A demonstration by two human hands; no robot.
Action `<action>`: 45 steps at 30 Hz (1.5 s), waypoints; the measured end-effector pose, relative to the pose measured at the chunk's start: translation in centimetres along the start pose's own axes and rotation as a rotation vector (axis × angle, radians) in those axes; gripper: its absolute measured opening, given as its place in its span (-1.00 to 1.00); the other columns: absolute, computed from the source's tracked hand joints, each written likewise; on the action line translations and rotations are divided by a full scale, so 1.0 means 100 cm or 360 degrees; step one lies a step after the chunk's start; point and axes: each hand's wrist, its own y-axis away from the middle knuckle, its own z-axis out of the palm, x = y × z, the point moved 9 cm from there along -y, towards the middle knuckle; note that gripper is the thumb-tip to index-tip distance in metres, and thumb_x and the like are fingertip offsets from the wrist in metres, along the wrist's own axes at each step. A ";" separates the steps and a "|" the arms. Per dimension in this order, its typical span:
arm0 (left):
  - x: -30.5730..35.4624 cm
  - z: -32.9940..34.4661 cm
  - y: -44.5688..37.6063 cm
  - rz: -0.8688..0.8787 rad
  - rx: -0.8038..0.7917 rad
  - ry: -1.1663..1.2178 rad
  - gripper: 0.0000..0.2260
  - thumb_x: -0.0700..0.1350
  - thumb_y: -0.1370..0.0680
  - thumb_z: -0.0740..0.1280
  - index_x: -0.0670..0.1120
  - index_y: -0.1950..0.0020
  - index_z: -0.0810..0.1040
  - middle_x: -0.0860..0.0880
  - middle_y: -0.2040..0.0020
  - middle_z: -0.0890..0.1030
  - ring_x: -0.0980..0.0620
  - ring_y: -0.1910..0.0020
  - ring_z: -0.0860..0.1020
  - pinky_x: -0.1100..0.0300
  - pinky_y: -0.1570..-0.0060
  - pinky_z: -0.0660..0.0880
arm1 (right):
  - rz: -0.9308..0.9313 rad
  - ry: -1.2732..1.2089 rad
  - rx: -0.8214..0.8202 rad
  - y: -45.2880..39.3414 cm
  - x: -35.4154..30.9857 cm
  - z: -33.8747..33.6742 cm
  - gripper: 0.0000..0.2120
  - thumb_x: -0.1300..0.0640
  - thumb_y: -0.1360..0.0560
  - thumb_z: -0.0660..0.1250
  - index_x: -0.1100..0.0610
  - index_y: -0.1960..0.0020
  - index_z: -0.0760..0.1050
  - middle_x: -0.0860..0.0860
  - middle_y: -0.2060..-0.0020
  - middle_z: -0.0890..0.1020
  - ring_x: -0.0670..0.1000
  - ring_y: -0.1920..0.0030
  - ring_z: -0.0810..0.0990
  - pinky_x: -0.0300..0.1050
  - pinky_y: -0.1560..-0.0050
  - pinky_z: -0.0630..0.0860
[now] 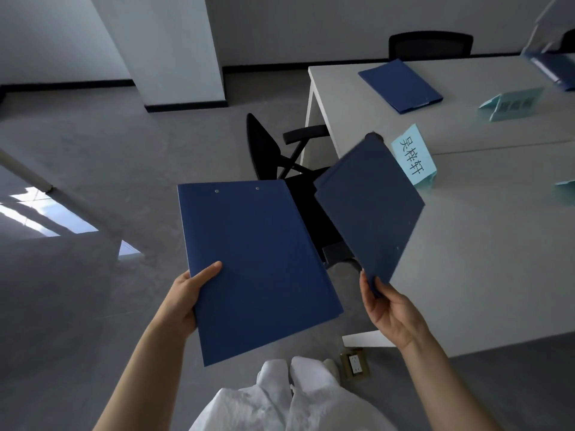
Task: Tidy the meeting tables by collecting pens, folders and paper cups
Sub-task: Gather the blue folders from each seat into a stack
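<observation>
Left hand [183, 293] fingers clamped on big blue folder [255, 262], thumb on top. Right hand [389, 309] fingers pinching corner of tilted dark folder [370, 203]. Third folder [399, 85] flat on table [482, 244], near blue name card [413, 157] and black chair [280, 150].

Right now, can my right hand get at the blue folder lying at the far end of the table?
Probably not: the right hand already grips a folder, and the far folder lies well beyond it.
</observation>
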 end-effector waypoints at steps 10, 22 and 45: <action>0.037 -0.045 -0.002 0.0139 0.0035 0.0051 -0.65 0.07 -0.51 0.36 -0.15 -0.16 0.57 -0.10 -0.01 0.71 -0.08 0.08 0.69 0.08 0.21 0.62 | 0.0317 0.1337 -0.0133 -0.022 0.038 0.081 -0.62 0.30 -0.46 0.29 0.16 -0.26 0.45 0.18 -0.03 0.68 0.16 0.05 0.70 -0.08 0.15 0.66; 0.083 -0.093 -0.056 0.0083 0.0312 0.0303 -0.69 -0.05 -0.48 0.44 -0.14 -0.17 0.58 -0.10 -0.02 0.71 -0.10 0.06 0.68 0.08 0.22 0.61 | 0.0363 0.2729 -0.0157 -0.122 0.071 0.167 -0.79 0.18 -0.50 0.39 0.23 -0.09 0.54 0.15 0.05 0.70 0.14 0.08 0.71 0.04 0.01 0.64; 0.322 -0.074 -0.279 0.0045 0.0190 0.0117 -0.78 -0.13 -0.52 0.36 -0.20 -0.12 0.57 -0.17 0.07 0.71 -0.12 0.19 0.69 0.06 0.29 0.63 | -0.0226 0.2339 0.0070 -0.436 0.035 0.392 -0.62 -0.05 -0.60 0.18 -0.02 -0.39 0.30 -0.12 -0.08 0.54 -0.17 0.01 0.57 -0.23 0.12 0.51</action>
